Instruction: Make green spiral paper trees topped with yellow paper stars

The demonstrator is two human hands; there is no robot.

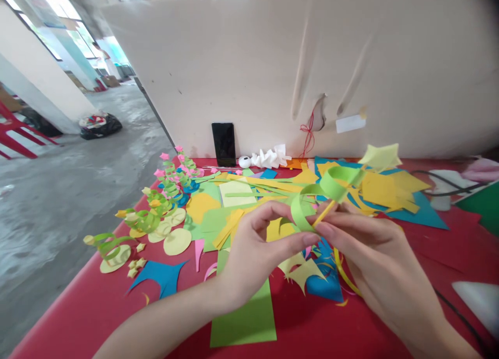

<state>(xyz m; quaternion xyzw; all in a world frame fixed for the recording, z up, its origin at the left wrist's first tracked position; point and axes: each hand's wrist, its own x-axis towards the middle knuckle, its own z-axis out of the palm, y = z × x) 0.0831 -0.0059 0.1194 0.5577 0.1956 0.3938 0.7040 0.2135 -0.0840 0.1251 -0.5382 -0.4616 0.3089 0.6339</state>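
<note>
A curled light green paper strip (300, 208) winds around a thin yellow stick (325, 213), topped by a pale yellow paper star (381, 157). My left hand (257, 244) pinches the lower end of the green strip between thumb and finger. My right hand (370, 244) grips the yellow stick near its lower end, its fingertips close to those of my left hand. Beneath both hands lie a green paper sheet (245, 322) and paper scraps, among them a pale yellow cut-out (306, 273) and a blue piece (325, 286).
Finished paper pieces with round bases (177, 242) and small stars (136, 265) line the left table edge. A black phone (224, 144) leans on the white board (241, 63). Yellow scraps (380, 190) lie at the back right. A chair and black bag (100, 126) are on the floor.
</note>
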